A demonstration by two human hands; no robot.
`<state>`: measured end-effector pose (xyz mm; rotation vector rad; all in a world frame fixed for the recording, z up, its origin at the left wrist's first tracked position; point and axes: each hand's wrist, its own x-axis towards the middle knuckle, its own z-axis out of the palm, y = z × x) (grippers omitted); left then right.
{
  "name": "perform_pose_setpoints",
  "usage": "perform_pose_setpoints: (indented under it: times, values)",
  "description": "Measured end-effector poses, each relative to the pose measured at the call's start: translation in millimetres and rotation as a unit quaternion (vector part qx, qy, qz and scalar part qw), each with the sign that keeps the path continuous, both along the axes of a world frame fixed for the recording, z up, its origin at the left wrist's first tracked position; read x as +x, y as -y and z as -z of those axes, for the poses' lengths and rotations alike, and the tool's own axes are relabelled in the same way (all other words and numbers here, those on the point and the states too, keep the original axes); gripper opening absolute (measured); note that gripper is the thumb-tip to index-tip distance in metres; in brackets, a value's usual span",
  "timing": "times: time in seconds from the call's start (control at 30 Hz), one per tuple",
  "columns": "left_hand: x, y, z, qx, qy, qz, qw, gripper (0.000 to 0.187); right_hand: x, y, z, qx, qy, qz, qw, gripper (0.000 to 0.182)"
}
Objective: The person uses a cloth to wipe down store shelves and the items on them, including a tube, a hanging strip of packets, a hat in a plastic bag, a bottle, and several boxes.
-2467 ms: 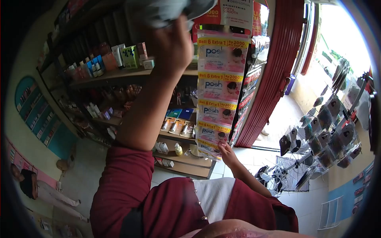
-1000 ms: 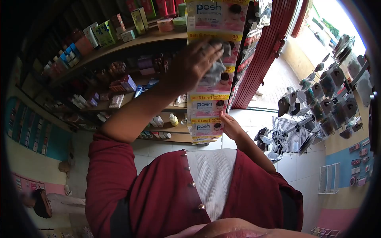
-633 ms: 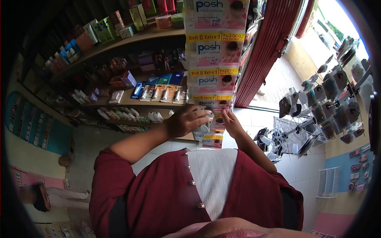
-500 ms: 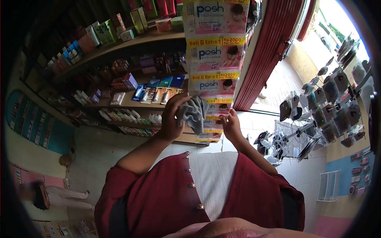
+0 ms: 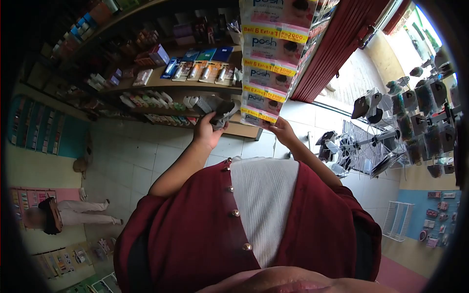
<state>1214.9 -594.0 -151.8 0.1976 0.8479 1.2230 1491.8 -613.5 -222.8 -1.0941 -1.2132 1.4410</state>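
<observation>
My left hand is closed on a crumpled grey cloth, just below the shelf edge and left of the hanging sachets. A long strip of posh deo-lotion sachets, with yellow price bands, hangs from above in front of the shelf's right end. At its bottom end, my right hand pinches the lower right corner of the last sachet. The strip's lower part tilts slightly, and its top runs out of view.
Wooden shelves hold blister packs, boxes and bottles. A dark red folding door borders the bright doorway. Racks of packaged accessories stand at right. A person stands at far left, near wall displays.
My left hand has lowered with the cloth, away from the sachets. My right hand now pinches the strip's bottom corner. The view has tilted down, and the far-left person shows more fully.
</observation>
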Motion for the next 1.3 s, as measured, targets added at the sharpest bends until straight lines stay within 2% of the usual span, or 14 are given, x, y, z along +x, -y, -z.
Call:
perform_pose_setpoints:
  times: [0.17, 0.3, 0.37, 0.43, 0.5, 0.57, 0.77, 0.87, 0.93, 1.1, 1.17, 1.2, 1.23, 1.3]
  values:
    - [-8.2, 12.1, -6.1, -0.016, -0.045, -0.010, 0.999, 0.030, -19.3, 23.7, -37.8, -0.246, -0.157, 0.056, 0.955, 0.046]
    - [-8.2, 21.1, -26.8, 0.196, -0.088, -0.025, 0.976, 0.035, -25.4, 47.9, -61.3, -0.242, -0.342, -0.038, 0.907, 0.052]
    - [-9.8, 37.5, -43.4, 0.298, -0.394, 0.097, 0.864, 0.032, -38.1, 63.0, -81.5, -0.235, -0.414, -0.043, 0.878, 0.056]
    - [16.2, 57.7, -63.7, 0.552, -0.548, 0.025, 0.628, 0.034, -53.5, 75.9, -94.8, -0.235, -0.532, -0.118, 0.805, 0.063]
    - [31.4, 78.8, -73.8, 0.618, -0.643, 0.153, 0.426, 0.043, -64.4, 84.6, -91.0, -0.258, -0.517, -0.066, 0.814, 0.073]
    - [40.7, 100.0, -68.5, 0.645, -0.630, 0.158, 0.403, 0.052, -63.3, 92.2, -99.5, -0.251, -0.573, -0.127, 0.769, 0.081]
    - [18.6, 84.7, -77.8, 0.550, -0.668, 0.074, 0.495, 0.032, -71.4, 97.7, -133.0, -0.179, -0.571, -0.154, 0.786, 0.104]
    - [17.5, 110.5, -93.1, 0.606, -0.619, 0.151, 0.476, 0.032, -62.4, 91.7, -125.8, -0.207, -0.543, -0.077, 0.811, 0.104]
    - [15.5, 122.2, -92.5, 0.661, -0.556, 0.210, 0.458, 0.040, -55.6, 82.4, -115.8, -0.162, -0.624, -0.180, 0.743, 0.103]
    - [-17.3, 100.9, -79.9, 0.583, -0.682, 0.107, 0.429, 0.039, -48.9, 80.6, -124.9, -0.174, -0.589, -0.139, 0.777, 0.103]
    - [-25.5, 81.9, -46.2, 0.420, -0.483, -0.002, 0.768, 0.019, -42.5, 75.9, -117.4, -0.147, -0.612, -0.218, 0.746, 0.104]
    - [-42.1, 71.2, -44.0, 0.188, -0.501, 0.048, 0.843, 0.027, -47.6, 85.5, -151.4, -0.240, -0.480, -0.027, 0.843, 0.098]
    - [-26.8, 70.4, -74.1, 0.144, -0.410, -0.077, 0.897, 0.031, -42.1, 82.1, -135.9, -0.241, -0.480, -0.025, 0.843, 0.098]
    - [-21.5, 45.1, -82.4, 0.237, -0.240, -0.126, 0.933, 0.029, -28.0, 69.8, -92.8, -0.139, -0.626, -0.255, 0.724, 0.087]
